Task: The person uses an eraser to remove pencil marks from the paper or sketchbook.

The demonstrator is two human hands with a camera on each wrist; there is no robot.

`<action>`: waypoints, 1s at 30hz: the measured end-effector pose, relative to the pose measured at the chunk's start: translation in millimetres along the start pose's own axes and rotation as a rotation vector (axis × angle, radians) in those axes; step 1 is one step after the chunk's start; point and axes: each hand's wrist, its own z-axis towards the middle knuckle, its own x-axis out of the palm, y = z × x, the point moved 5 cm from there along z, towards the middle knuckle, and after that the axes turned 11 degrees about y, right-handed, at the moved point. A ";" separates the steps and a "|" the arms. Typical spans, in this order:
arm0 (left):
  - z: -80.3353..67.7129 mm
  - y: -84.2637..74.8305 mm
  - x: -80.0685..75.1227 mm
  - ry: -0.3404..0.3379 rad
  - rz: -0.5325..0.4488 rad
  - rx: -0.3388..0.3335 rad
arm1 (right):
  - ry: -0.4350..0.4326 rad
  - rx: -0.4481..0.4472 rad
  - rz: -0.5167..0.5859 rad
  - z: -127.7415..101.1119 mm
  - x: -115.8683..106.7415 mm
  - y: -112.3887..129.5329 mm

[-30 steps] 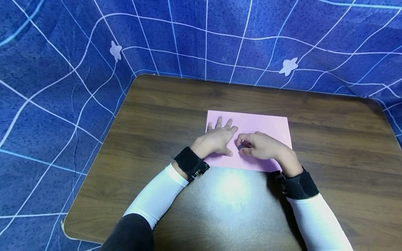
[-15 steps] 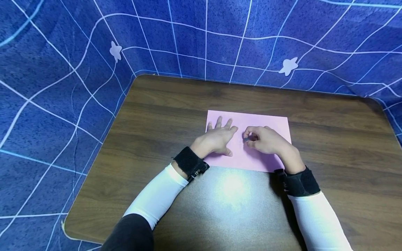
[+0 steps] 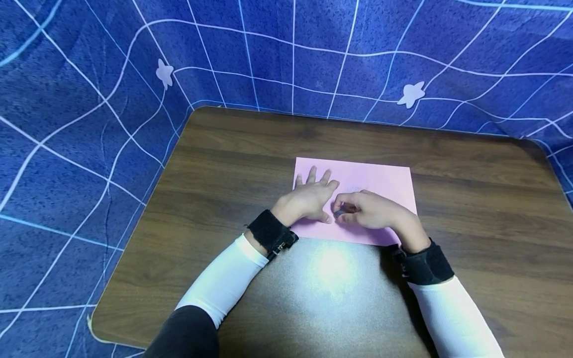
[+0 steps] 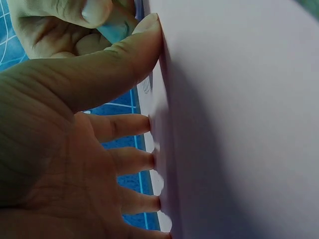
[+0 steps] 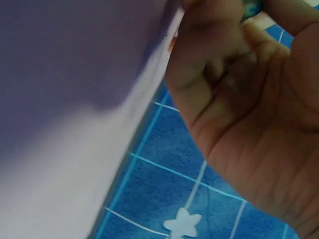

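Observation:
A pink sheet of paper [image 3: 380,181] lies flat on the brown wooden table [image 3: 250,149]. My left hand [image 3: 309,199] presses on the sheet's left part with its fingers spread and straight. In the left wrist view its fingertips [image 4: 149,124] touch the paper [image 4: 239,124]. My right hand [image 3: 367,211] sits just right of the left thumb, its fingers curled around a small blue-grey object [image 3: 340,213] held against the paper. That object [image 4: 117,29] shows between the right hand's fingers in the left wrist view. The right wrist view shows the curled right hand [image 5: 249,109] beside the paper [image 5: 65,99].
Blue cloth with a white grid and pale star shapes [image 3: 412,94] surrounds the table on the far side and the left. A bright light patch [image 3: 331,268] lies on the table's near part, between my white-sleeved forearms. Each wrist carries a black strap [image 3: 270,232].
My right hand slid up the paper with the small object, then came back down and left, close to the left thumb. The left hand and the paper stayed put.

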 end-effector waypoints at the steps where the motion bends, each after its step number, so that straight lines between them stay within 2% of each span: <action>1: -0.1 0.1 -0.2 0.001 -0.001 0.000 | 0.004 0.005 0.031 0.2 -0.4 -1.4; 5: -0.6 0.3 -0.8 0.007 0.001 0.000 | -0.022 0.092 0.097 -1.9 -5.2 -10.7; 9: -0.6 0.2 -0.9 0.010 -0.001 -0.001 | -0.061 0.175 0.067 -5.1 -11.5 -18.3; 14: -0.4 -0.2 -0.3 0.012 0.000 -0.002 | -0.092 0.232 0.023 -8.1 -15.7 -19.7; 18: -0.1 -0.4 0.3 0.013 0.007 -0.010 | -0.097 0.198 -0.041 -9.1 -14.3 -14.9; 22: -0.1 -0.3 0.6 0.011 0.010 -0.009 | -0.081 0.086 -0.083 -6.7 -9.2 -6.0; 25: -0.4 0.0 0.6 0.009 0.005 -0.006 | -0.052 0.009 -0.046 -3.2 -4.8 -1.0; 27: -0.4 0.2 0.5 0.010 -0.001 -0.003 | -0.042 0.005 -0.023 -1.4 -3.6 -0.2; 30: -0.3 0.7 1.0 0.014 -0.002 -0.003 | -0.079 0.056 -0.018 0.5 -5.5 -3.2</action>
